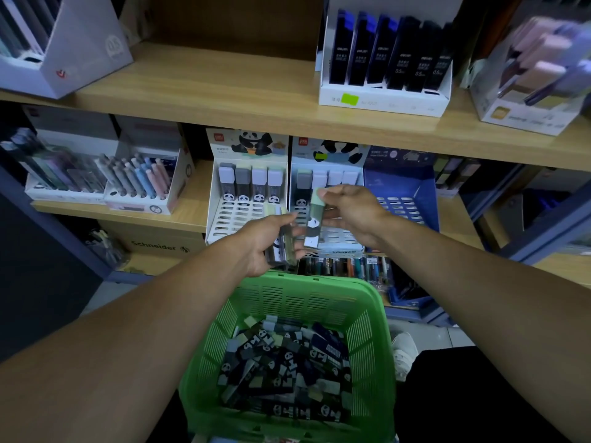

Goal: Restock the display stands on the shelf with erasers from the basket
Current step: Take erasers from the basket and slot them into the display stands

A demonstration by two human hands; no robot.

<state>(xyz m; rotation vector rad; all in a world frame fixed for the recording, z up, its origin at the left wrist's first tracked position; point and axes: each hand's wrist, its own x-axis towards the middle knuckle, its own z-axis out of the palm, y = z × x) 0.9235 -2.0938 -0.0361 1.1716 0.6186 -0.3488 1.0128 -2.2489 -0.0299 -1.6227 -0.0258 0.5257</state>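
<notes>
Two white panda display stands sit side by side on the middle shelf: the left stand (243,215) and the right stand (339,241), each with a back row of erasers and open slots in front. My left hand (262,241) grips a small bunch of panda erasers (281,244) in front of the left stand. My right hand (351,212) pinches a single green-topped panda eraser (315,219) upright over the right stand. Below, a green basket (367,314) holds several loose panda erasers (284,362).
A blue empty stand (406,199) stands right of the panda stands. Pen displays (137,183) fill the shelf to the left. On the upper shelf sits a white box of black lead cases (387,59). A Schneider carton (156,244) lies on the lower shelf.
</notes>
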